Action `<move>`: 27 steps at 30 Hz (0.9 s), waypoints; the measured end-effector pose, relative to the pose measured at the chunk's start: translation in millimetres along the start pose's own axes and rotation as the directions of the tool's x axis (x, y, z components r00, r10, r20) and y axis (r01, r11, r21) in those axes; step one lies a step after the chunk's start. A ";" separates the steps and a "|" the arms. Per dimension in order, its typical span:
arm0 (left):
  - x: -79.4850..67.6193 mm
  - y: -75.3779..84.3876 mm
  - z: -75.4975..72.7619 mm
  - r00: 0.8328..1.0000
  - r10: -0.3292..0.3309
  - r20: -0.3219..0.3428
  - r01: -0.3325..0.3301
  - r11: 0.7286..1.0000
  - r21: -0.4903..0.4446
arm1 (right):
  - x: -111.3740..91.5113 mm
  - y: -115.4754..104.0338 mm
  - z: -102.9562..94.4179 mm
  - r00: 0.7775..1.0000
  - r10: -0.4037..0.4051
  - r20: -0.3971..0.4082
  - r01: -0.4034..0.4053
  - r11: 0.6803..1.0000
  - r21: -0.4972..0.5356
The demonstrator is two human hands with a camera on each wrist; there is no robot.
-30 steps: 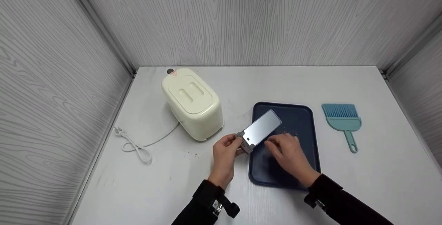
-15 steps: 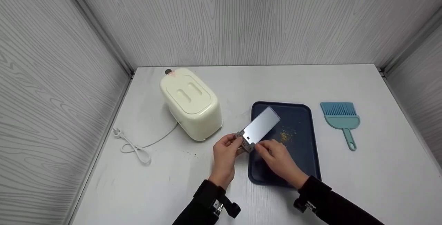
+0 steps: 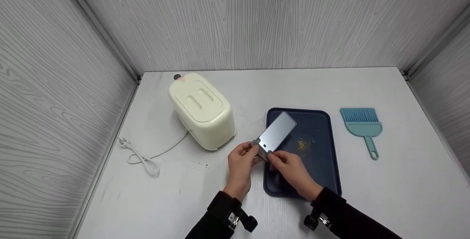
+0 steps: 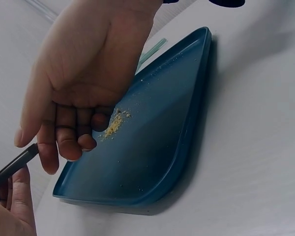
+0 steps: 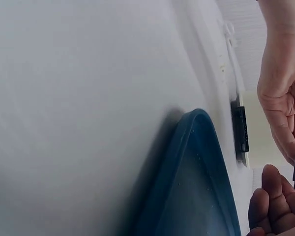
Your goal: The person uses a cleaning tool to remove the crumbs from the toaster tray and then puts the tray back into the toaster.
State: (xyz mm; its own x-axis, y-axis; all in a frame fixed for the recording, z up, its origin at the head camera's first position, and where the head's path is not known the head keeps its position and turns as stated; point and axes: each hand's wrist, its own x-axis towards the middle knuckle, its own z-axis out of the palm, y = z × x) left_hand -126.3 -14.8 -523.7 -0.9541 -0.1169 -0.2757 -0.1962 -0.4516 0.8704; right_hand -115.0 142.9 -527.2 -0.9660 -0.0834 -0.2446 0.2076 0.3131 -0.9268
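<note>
In the head view my left hand (image 3: 240, 163) pinches the grey end of a shiny metal crumb tray (image 3: 277, 132). My right hand (image 3: 292, 169) grips the other corner of that grey end between thumb and index finger. The plate slants up and away over a dark blue serving tray (image 3: 323, 169), on which a small heap of yellow-brown crumbs (image 3: 303, 144) lies. From the left wrist, the crumb tray (image 4: 14, 167) appears edge-on between both hands. The right wrist view shows only a sliver of it at the right edge.
A cream toaster (image 3: 205, 114) with a closed lid stands to the left. Its white cord and plug (image 3: 147, 163) lie looped beside it. Loose crumbs (image 3: 203, 165) dot the white table (image 3: 165, 202). A teal brush (image 3: 363, 129) rests right of the serving tray.
My right hand has moved left from over the serving tray to the grey end and now holds its corner. The crumb heap has come into view. My left hand keeps its hold.
</note>
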 end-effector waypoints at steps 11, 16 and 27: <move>-3.5 -2.2 3.1 1.000 -0.008 0.003 0.008 1.000 -0.005 | -1.4 1.6 8.6 0.995 0.099 0.010 -0.098 0.957 0.274; -3.9 -4.3 2.6 1.000 -0.012 0.001 0.012 1.000 0.003 | -0.5 3.8 10.7 0.991 0.122 0.046 -0.130 0.930 0.344; -6.6 -5.7 -0.4 1.000 -0.001 0.022 -0.002 0.990 0.142 | -1.0 3.5 7.0 0.985 0.138 0.102 -0.170 0.862 0.478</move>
State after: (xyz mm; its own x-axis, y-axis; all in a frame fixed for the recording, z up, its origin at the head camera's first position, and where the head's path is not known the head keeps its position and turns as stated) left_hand -118.8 -11.8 -527.0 -0.9587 -0.0965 -0.2676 -0.2244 -0.3216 0.9199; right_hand -112.2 137.4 -532.2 -0.9075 -0.1352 -0.3978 0.4166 -0.1681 -0.8934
